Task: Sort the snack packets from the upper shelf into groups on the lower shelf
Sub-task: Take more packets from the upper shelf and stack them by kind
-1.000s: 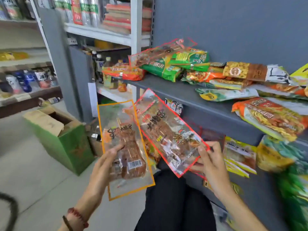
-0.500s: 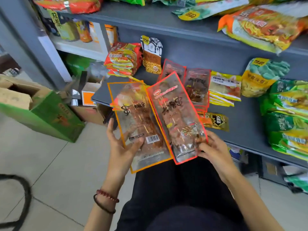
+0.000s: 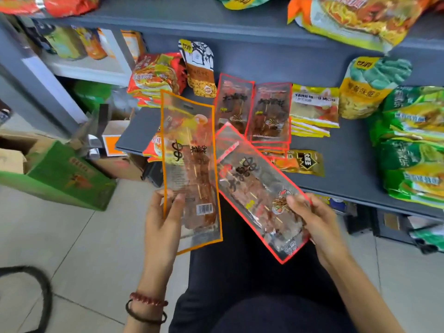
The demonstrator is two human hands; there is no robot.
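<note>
The left grip (image 3: 161, 222) pinches the lower left edge of an orange-edged clear skewer packet (image 3: 192, 169), thumb on the front and fingers behind, so the packet stands nearly upright. The right grip (image 3: 314, 219) holds the lower right side of a red-edged clear skewer packet (image 3: 254, 188), thumb on its face, and this packet tilts up and to the left. The two packets touch or overlap along their upper inner edges. Both are held in the air, in front of the lower shelf (image 3: 348, 159) and above the person's dark-clothed lap.

On that shelf behind them lie more red-edged skewer packets (image 3: 269, 111), just beside a stack of yellow packets (image 3: 314, 106). Green packets (image 3: 413, 150) are piled at the right and red noodle packets (image 3: 156, 78) at the left. The upper shelf (image 3: 216, 22) carries an orange noodle packet (image 3: 360, 18). A green cardboard box (image 3: 67, 174) sits on the floor at the left.
</note>
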